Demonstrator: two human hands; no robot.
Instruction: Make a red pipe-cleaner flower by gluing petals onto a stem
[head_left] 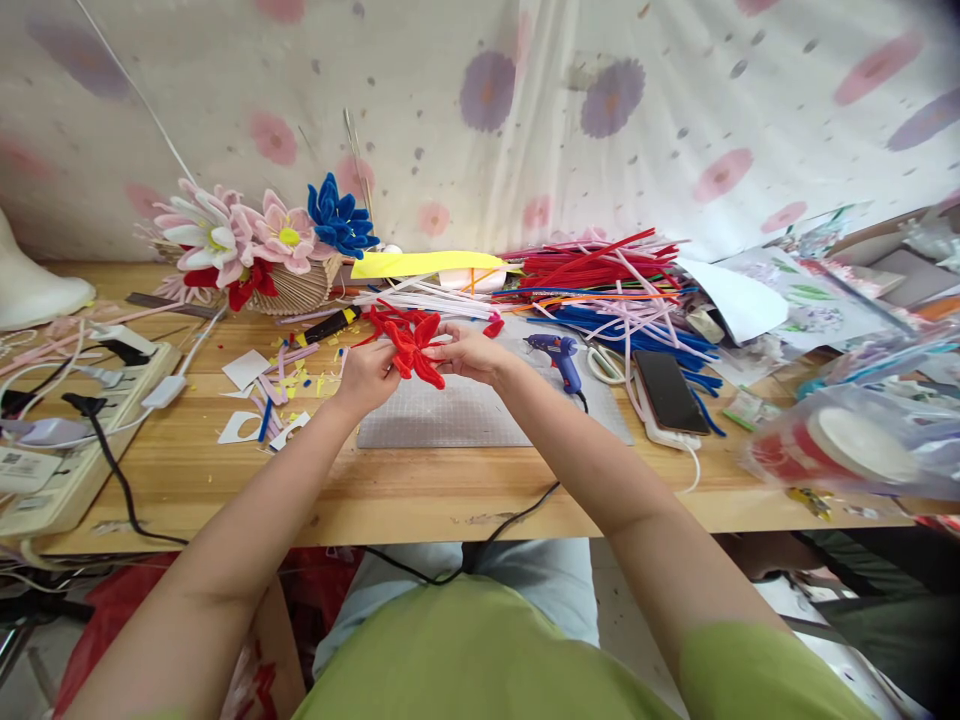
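Note:
Both of my hands hold a red pipe-cleaner flower (409, 343) above a grey cutting mat (450, 415) at the middle of the wooden table. My left hand (369, 374) is closed on the flower's lower left side. My right hand (471, 352) pinches its petals from the right, fingers curled. The flower's looped red petals stick out between the two hands.
A basket of finished pink, white and blue flowers (255, 240) stands at the back left. A pile of coloured pipe cleaners (600, 280) lies at the back right, with a blue glue gun (559, 355) and a phone (670, 390) beside it. A power strip (67, 420) sits left.

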